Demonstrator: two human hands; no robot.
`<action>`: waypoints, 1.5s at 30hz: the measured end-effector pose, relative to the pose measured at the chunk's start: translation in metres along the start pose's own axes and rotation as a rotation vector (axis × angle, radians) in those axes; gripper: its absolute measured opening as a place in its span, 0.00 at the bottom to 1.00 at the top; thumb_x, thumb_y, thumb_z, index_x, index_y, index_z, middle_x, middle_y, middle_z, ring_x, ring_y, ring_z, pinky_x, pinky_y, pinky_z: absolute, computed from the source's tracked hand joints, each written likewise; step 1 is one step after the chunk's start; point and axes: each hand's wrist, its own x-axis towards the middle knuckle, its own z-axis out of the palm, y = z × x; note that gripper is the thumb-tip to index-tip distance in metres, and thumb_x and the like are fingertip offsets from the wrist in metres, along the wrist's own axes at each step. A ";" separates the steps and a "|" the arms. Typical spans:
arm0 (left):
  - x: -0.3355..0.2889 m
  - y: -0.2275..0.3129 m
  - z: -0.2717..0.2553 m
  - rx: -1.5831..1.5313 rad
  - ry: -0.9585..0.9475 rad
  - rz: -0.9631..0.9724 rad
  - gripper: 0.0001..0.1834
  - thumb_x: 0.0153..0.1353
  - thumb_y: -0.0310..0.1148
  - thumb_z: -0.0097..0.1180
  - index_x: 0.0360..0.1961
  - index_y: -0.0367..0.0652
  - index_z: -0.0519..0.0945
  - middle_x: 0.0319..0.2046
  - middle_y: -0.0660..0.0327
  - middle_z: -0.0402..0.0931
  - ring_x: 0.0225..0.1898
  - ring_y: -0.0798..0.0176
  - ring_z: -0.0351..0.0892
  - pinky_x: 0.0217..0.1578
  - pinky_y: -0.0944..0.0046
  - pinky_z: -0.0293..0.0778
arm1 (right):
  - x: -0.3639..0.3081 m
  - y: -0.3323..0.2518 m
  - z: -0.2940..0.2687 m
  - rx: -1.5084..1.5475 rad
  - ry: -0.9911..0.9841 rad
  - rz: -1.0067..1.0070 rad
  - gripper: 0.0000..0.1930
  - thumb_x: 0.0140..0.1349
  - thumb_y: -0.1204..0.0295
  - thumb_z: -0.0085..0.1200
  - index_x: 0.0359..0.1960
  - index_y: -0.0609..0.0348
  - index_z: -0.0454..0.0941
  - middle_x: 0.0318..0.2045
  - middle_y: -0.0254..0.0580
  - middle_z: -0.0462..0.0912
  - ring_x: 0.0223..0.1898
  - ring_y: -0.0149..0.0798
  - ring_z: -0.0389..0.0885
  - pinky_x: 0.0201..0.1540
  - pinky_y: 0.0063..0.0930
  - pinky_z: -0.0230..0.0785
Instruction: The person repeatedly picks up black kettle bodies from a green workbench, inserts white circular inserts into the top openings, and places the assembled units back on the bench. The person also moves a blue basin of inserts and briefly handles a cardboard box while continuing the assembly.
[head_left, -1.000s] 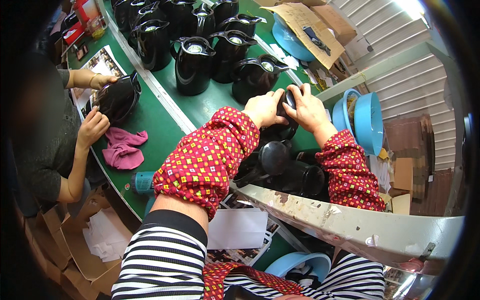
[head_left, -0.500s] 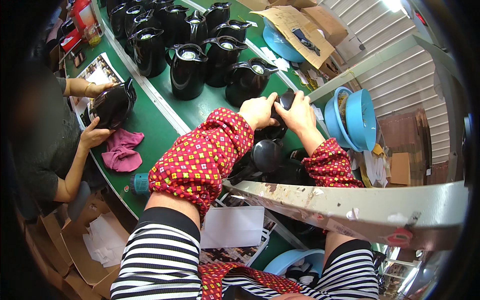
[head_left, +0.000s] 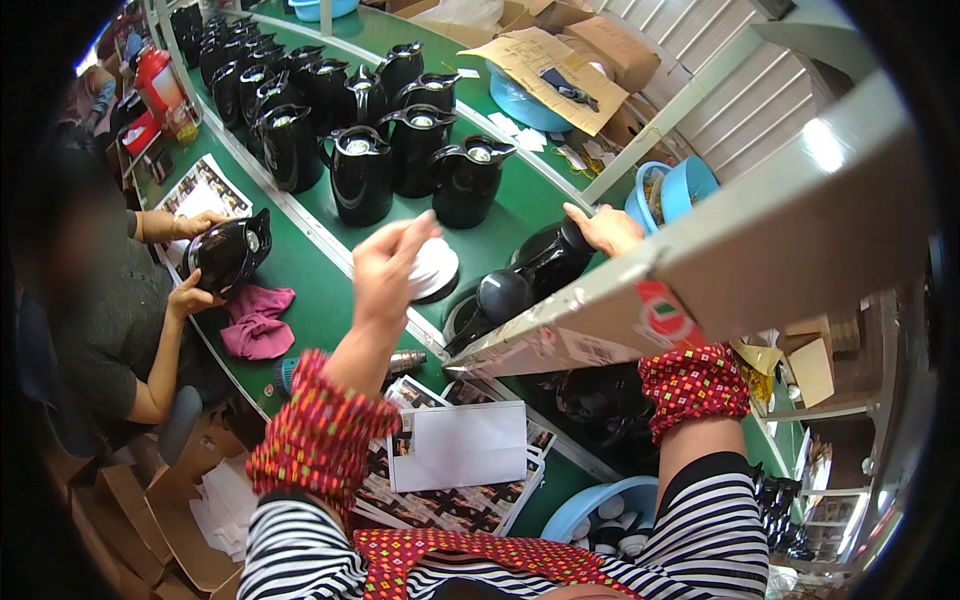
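My left hand (head_left: 385, 275) is raised over the green table, smeared by motion, its fingers drawn close together. Just beside it is a stack of white discs (head_left: 437, 268); whether the hand touches them I cannot tell. Further right, my right hand (head_left: 608, 232) grips the top of a black jug (head_left: 548, 258) around its lid, fingers partly hidden. Next to that jug stands another with a round black lid (head_left: 503, 296). Beyond my hands are several glossy black jugs without lids, the nearest being one jug (head_left: 470, 185) with a silvery opening.
A pale metal beam (head_left: 600, 330) crosses close before my right arm. Printed sheets with a white card (head_left: 460, 445) lie near me, by a teal power screwdriver (head_left: 285, 375). A blue basin (head_left: 600, 500) holds small parts. At left, a co-worker holds a black jug (head_left: 228, 255) near a pink cloth (head_left: 258, 322).
My left hand has left the jug's lid and moved left toward the white discs. My right hand stays at the jug. The view has shifted, and the beam looms larger.
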 end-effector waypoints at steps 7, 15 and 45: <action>-0.158 0.015 -0.049 -0.225 -0.257 -0.545 0.21 0.73 0.44 0.51 0.39 0.33 0.83 0.39 0.43 0.86 0.39 0.51 0.87 0.46 0.55 0.83 | 0.011 0.013 0.037 -0.079 0.276 -0.299 0.36 0.67 0.43 0.52 0.66 0.58 0.73 0.60 0.60 0.79 0.58 0.59 0.82 0.60 0.49 0.76; -0.177 -0.033 0.065 0.100 -0.679 -0.036 0.17 0.74 0.25 0.53 0.62 0.35 0.76 0.63 0.52 0.71 0.49 0.62 0.86 0.50 0.64 0.81 | -0.012 0.014 0.043 0.044 0.410 -0.204 0.37 0.64 0.39 0.54 0.66 0.53 0.69 0.60 0.71 0.73 0.52 0.65 0.85 0.54 0.54 0.78; -0.220 0.107 0.094 1.060 -1.107 -0.104 0.30 0.63 0.60 0.65 0.38 0.37 0.87 0.27 0.46 0.84 0.34 0.40 0.85 0.40 0.48 0.79 | -0.324 0.100 -0.032 0.116 -0.390 -0.258 0.41 0.70 0.36 0.44 0.29 0.71 0.84 0.21 0.51 0.80 0.18 0.45 0.81 0.24 0.41 0.75</action>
